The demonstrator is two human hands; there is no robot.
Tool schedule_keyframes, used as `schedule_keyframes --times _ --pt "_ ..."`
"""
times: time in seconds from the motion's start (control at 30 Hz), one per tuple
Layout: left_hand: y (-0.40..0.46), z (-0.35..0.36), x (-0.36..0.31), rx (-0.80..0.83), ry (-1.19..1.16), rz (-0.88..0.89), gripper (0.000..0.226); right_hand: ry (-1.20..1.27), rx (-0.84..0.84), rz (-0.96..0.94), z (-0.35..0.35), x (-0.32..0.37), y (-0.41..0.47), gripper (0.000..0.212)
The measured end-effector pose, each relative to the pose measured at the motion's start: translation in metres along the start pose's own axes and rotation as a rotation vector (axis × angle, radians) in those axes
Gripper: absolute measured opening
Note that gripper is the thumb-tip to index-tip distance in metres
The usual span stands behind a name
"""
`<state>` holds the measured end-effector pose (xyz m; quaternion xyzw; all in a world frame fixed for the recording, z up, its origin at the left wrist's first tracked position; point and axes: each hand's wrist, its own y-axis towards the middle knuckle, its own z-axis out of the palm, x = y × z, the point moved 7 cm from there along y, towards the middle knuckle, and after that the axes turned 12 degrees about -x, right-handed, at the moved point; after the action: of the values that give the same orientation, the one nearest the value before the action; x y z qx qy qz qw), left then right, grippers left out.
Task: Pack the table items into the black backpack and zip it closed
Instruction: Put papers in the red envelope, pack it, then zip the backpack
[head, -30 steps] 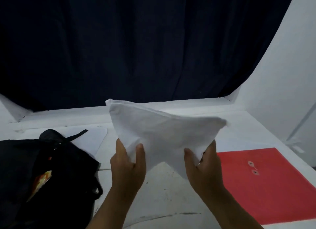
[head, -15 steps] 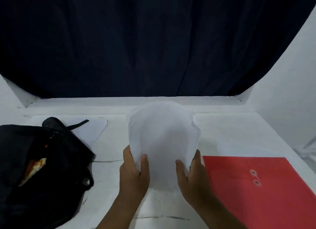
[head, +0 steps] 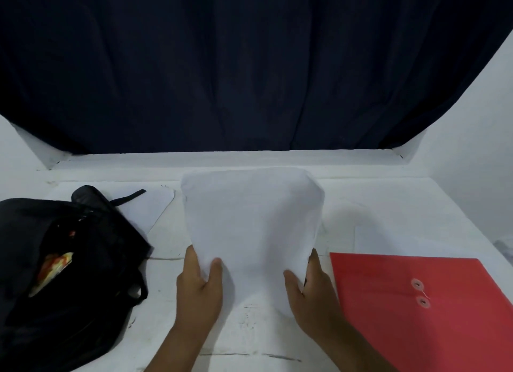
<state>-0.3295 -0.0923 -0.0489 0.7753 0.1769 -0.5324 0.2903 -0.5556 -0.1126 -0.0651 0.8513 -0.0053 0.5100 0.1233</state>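
A white cloth (head: 251, 221) is held upright above the middle of the white table (head: 388, 205). My left hand (head: 201, 285) pinches its lower left edge, thumb on the front. My right hand (head: 311, 291) pinches the lower right edge the same way. The black backpack (head: 69, 274) lies open on the table at the left, with an orange and yellow packet (head: 52, 269) showing inside its opening. A red string-tie envelope (head: 416, 310) lies flat on the table at the right.
A white sheet of paper (head: 150, 208) lies behind the backpack, partly under its strap. A dark curtain (head: 249, 66) hangs behind the table. White walls stand at the right and far left.
The cloth was spread wide and slanted; both hands have moved closer together and it now hangs narrower and squarer. My view has turned slightly right and down.
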Motion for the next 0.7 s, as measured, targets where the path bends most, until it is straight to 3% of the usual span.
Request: schedule_keyframes --times 0.07,0.13,0.27,0.37,0.5,0.7 --pt "0.009 -0.007 0.015 0.033 0.013 -0.084 0.012 0.010 0.023 0.018 0.001 -0.004 0.009 0.042" --pt "0.017 -0.013 0.032 0.065 0.071 -0.156 0.021 0.017 0.064 0.060 0.004 -0.012 0.020 0.047" --pt "0.017 -0.026 0.053 0.059 0.249 -0.165 0.019 -0.034 0.106 0.154 0.010 -0.036 0.044 0.047" --pt "0.010 -0.031 0.069 0.009 0.237 -0.173 0.008 -0.120 0.026 0.207 0.007 -0.053 0.060 0.045" --pt "0.011 -0.027 0.077 0.006 0.250 -0.136 0.019 -0.261 -0.143 0.160 -0.002 -0.060 0.086 0.047" --pt "0.016 -0.026 0.082 0.001 0.217 -0.151 0.014 -0.413 -0.178 0.331 0.002 -0.078 0.116 0.068"
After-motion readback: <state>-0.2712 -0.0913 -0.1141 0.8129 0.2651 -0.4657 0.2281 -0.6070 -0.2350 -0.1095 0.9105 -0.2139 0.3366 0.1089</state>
